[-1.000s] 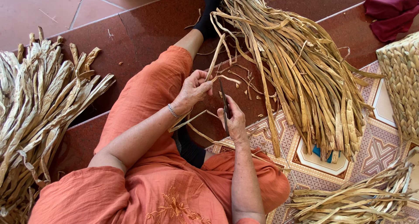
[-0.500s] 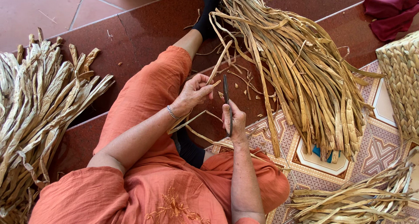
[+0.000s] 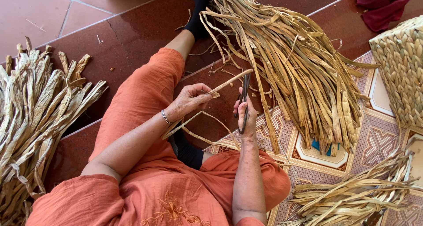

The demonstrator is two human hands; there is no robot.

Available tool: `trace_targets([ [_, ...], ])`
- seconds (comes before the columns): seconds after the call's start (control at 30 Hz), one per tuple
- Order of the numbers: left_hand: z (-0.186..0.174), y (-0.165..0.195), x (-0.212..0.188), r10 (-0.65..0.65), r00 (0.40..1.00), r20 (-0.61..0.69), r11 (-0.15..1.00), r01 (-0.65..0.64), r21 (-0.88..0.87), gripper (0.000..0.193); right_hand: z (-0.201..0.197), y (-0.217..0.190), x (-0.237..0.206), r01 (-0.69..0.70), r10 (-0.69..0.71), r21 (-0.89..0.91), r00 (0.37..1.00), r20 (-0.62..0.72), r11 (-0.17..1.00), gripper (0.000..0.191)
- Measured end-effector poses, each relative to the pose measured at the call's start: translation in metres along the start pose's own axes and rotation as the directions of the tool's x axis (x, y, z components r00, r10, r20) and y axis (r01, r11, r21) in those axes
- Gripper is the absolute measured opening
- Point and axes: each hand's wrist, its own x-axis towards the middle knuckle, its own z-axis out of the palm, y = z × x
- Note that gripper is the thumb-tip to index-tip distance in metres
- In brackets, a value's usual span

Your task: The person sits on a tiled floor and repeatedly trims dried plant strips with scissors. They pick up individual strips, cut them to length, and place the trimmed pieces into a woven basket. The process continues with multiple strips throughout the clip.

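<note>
Looking down from the head camera at a person in loose orange clothing, seated on a dark red tiled floor with one leg stretched forward. Holding a long, pale tan dried plant strip (image 3: 229, 82) in the left hand (image 3: 189, 100), fingers pinched together on it near its middle, the strip rising to the right toward the scissors and its lower end looping down past the wrist and across the lap. Wearing a thin silver bracelet (image 3: 165, 117) on that left wrist. Gripping a pair of dark metal scissors (image 3: 243, 100) in the right hand (image 3: 246, 116), fingers curled closed around the handles, blades pointing up, tips just beside the raised end of the strip; hard to tell whether the blades are touching it. Lying beyond the hands, a large heap of long tan dried leaves (image 3: 291, 63), fanning from the top of the view down to the right, over a patterned floor mat in brown, cream and red (image 3: 374, 142). Resting at far left, a second bundle of paler, wider dried strips (image 3: 39, 116), well apart from the hands. Sitting at lower right, a smaller sheaf of the same fibre (image 3: 352, 195). Standing at the right edge, a woven straw basket (image 3: 401, 67), with a crumpled dark red cloth (image 3: 383, 5) above it.
</note>
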Motion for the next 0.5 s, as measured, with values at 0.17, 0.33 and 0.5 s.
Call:
trace_targets([
  [0.17,-0.001,-0.006,0.000,-0.020,1.000,0.020,1.000,0.020,-0.005,0.014,-0.003,0.001,-0.001,0.033,-0.034,-0.030,0.999,-0.031,0.999,0.077],
  [0.33,-0.002,0.001,0.000,-0.042,0.999,-0.019,0.999,0.042,0.002,0.012,-0.002,-0.001,-0.008,-0.074,0.083,0.104,0.993,-0.087,0.992,0.068],
  [0.5,-0.005,0.016,0.003,0.035,0.976,-0.214,0.999,-0.034,0.007,0.011,-0.008,0.010,-0.003,-0.134,0.131,-0.001,0.972,-0.195,0.991,0.056],
])
